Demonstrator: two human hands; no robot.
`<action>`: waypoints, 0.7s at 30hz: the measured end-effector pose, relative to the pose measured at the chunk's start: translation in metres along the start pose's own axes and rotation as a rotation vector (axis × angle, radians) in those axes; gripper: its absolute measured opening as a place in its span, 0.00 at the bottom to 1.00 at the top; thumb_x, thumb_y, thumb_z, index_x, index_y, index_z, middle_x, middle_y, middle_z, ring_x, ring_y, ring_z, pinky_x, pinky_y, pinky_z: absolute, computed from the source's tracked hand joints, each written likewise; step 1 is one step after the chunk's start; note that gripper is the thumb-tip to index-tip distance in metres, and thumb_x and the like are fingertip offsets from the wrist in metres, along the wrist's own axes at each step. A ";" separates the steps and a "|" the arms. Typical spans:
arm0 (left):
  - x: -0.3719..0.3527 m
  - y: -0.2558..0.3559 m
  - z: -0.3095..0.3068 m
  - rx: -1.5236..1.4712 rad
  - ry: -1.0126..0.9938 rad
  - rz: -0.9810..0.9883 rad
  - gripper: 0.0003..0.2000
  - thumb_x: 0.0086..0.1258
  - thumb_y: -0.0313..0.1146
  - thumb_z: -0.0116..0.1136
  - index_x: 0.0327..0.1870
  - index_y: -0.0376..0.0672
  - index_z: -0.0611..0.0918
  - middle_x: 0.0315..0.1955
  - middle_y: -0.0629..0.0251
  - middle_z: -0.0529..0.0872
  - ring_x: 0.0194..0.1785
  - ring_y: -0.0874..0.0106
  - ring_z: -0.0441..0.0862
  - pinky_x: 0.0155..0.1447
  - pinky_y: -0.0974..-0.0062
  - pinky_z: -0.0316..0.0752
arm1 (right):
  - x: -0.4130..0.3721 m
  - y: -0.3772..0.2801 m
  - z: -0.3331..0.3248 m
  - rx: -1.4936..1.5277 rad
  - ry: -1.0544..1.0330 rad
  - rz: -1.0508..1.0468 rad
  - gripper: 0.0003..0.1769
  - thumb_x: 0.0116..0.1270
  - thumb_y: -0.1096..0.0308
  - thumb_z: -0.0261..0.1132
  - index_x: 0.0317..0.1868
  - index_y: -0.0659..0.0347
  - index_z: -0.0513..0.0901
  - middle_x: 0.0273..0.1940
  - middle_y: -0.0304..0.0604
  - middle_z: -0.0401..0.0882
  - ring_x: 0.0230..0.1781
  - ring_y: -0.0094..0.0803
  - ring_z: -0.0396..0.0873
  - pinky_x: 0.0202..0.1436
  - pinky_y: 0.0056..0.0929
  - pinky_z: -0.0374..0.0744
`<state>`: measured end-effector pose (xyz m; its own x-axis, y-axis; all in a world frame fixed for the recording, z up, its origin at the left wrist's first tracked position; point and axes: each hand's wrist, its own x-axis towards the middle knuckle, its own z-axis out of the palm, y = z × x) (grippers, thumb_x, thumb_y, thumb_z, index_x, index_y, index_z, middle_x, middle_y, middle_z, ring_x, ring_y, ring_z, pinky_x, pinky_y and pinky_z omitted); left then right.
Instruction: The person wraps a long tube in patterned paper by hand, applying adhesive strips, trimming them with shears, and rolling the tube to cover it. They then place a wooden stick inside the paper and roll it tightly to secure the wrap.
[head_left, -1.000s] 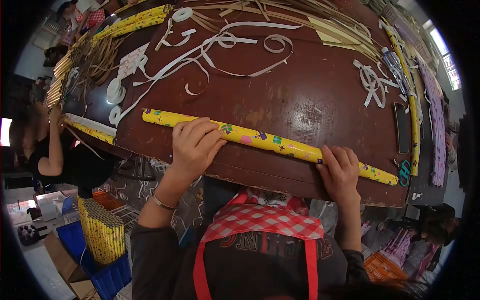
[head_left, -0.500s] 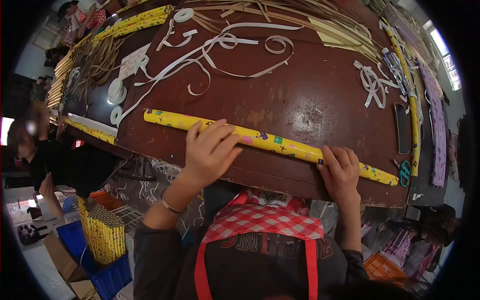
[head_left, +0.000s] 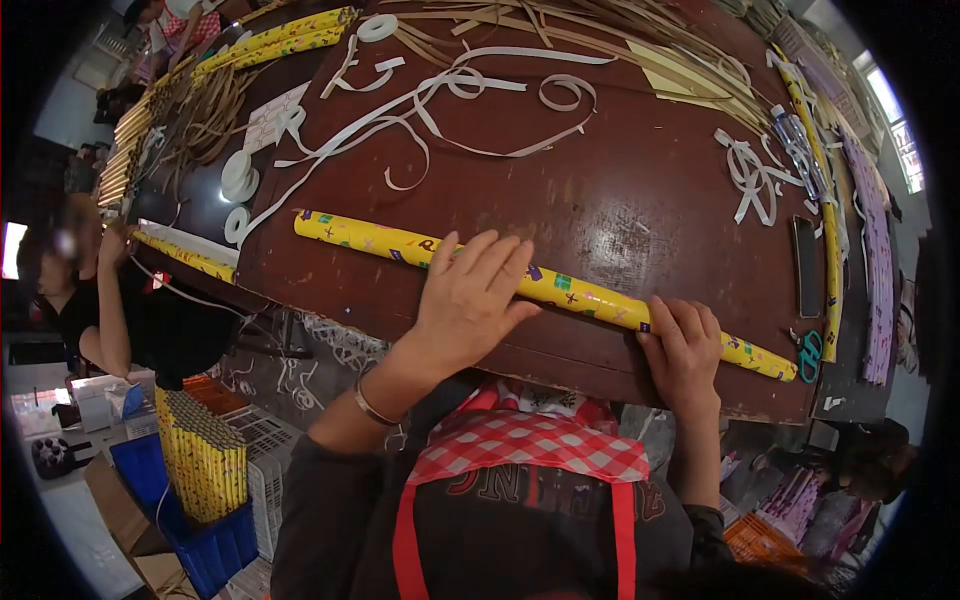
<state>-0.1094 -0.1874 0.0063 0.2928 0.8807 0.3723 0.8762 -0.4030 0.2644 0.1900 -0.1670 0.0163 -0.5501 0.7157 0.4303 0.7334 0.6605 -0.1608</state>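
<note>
A long roll of yellow patterned wrapping paper [head_left: 585,296] lies slantwise along the near side of the dark red table, its right end nearer to me. My left hand [head_left: 468,305] rests across the roll left of its middle, fingers stretched and slightly apart, palm toward the table. Toward the right end, my right hand [head_left: 684,345] has its fingers bent over the roll and the thumb at its near side. Just past that end lie teal-handled scissors [head_left: 810,347].
Loose white strips [head_left: 450,85] curl over the far table [head_left: 650,200]. White tape rolls [head_left: 239,178] stand at left; a phone [head_left: 805,265] lies at right. A blue crate [head_left: 222,555] of yellow rolls stands below left. A co-worker [head_left: 90,310] is at the left.
My left hand has slid right along the roll, its fingers straighter. My right hand keeps its place on the roll. The co-worker at left has raised an arm toward another yellow roll.
</note>
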 end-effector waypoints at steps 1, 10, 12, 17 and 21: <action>-0.004 -0.008 -0.004 0.001 -0.004 0.000 0.33 0.60 0.46 0.70 0.66 0.42 0.76 0.61 0.61 0.80 0.67 0.59 0.74 0.72 0.48 0.61 | 0.000 0.000 0.000 0.000 -0.002 0.003 0.27 0.53 0.69 0.75 0.55 0.60 0.83 0.45 0.45 0.81 0.44 0.44 0.79 0.46 0.43 0.76; -0.024 -0.066 -0.031 0.118 0.096 0.023 0.24 0.56 0.36 0.74 0.56 0.43 0.84 0.56 0.64 0.85 0.62 0.61 0.80 0.67 0.54 0.69 | -0.002 0.000 0.000 0.003 0.002 0.001 0.28 0.54 0.69 0.75 0.57 0.59 0.82 0.46 0.46 0.80 0.44 0.45 0.78 0.47 0.44 0.77; -0.028 -0.072 -0.031 0.120 0.123 0.051 0.24 0.55 0.38 0.74 0.55 0.44 0.85 0.54 0.65 0.86 0.60 0.62 0.81 0.66 0.54 0.70 | -0.001 0.000 0.000 0.002 -0.002 0.002 0.28 0.54 0.69 0.75 0.57 0.59 0.82 0.46 0.46 0.80 0.45 0.45 0.78 0.47 0.44 0.77; -0.033 -0.079 -0.031 0.129 0.154 0.065 0.22 0.57 0.38 0.73 0.54 0.43 0.85 0.56 0.63 0.86 0.61 0.61 0.82 0.64 0.56 0.72 | -0.001 -0.002 -0.001 -0.002 -0.003 0.012 0.25 0.54 0.69 0.74 0.55 0.61 0.83 0.45 0.46 0.80 0.44 0.45 0.78 0.47 0.44 0.77; -0.039 -0.086 -0.039 0.185 0.158 0.031 0.22 0.59 0.38 0.72 0.55 0.42 0.85 0.57 0.62 0.85 0.62 0.61 0.81 0.64 0.55 0.72 | -0.001 0.000 0.001 -0.001 0.006 -0.002 0.25 0.54 0.69 0.74 0.55 0.61 0.83 0.45 0.46 0.80 0.44 0.45 0.78 0.47 0.44 0.77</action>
<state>-0.2112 -0.1970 0.0034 0.2701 0.8126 0.5164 0.9270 -0.3644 0.0885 0.1903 -0.1676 0.0150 -0.5487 0.7132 0.4362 0.7331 0.6613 -0.1589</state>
